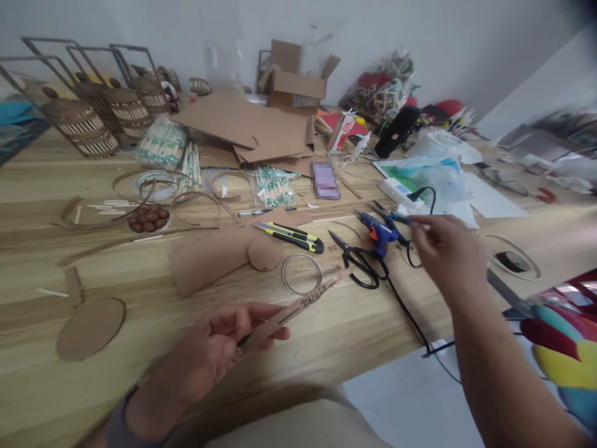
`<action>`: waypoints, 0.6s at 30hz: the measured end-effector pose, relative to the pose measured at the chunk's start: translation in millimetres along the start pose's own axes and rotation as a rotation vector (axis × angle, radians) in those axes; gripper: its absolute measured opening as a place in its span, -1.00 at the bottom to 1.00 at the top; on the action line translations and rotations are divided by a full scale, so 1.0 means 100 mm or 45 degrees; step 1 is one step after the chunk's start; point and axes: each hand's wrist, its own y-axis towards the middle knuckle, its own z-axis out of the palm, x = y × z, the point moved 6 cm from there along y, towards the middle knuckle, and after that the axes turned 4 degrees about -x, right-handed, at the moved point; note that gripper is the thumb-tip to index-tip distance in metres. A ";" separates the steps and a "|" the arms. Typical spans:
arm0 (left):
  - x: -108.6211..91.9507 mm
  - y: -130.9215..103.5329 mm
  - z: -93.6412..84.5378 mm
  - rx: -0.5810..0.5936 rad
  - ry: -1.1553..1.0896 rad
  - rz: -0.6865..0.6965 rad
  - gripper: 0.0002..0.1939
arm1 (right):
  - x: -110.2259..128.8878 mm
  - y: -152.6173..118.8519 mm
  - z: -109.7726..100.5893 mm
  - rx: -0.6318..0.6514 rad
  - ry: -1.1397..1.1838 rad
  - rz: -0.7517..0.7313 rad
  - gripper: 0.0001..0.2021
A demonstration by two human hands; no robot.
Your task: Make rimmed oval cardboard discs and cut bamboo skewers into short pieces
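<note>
A thin strip with dark writing is held in my left hand, above the table's near edge. My right hand is closed at the right, beside a blue glue gun; its fingertips are at a blue-handled tool lying behind the gun. Black scissors lie left of the gun, and a yellow and black cutter lies farther left. Near them are a pale ring and a curved cardboard piece with a small disc.
Cardboard sheets, bagged sticks and woven lanterns stand or lie at the back. A bowl of brown balls and a cardboard disc are at left. The glue gun's black cord runs to the near edge.
</note>
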 end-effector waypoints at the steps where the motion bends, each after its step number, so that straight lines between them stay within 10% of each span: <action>1: 0.00 0.00 0.00 0.012 0.006 0.007 -0.80 | 0.34 -0.05 0.02 0.090 0.198 -0.126 -0.83; 6: -0.04 -0.05 0.07 0.085 -0.002 -0.015 -0.76 | 1.64 -0.39 0.12 0.771 0.818 -0.770 -0.72; 11: -0.03 -0.06 0.08 0.092 -0.178 -0.101 -0.85 | 1.69 -0.49 0.17 0.953 0.816 -0.719 -0.76; 18: -0.29 -0.21 -0.42 -0.552 0.367 0.034 -0.80 | 1.68 -0.83 0.39 1.320 0.715 -0.421 -0.86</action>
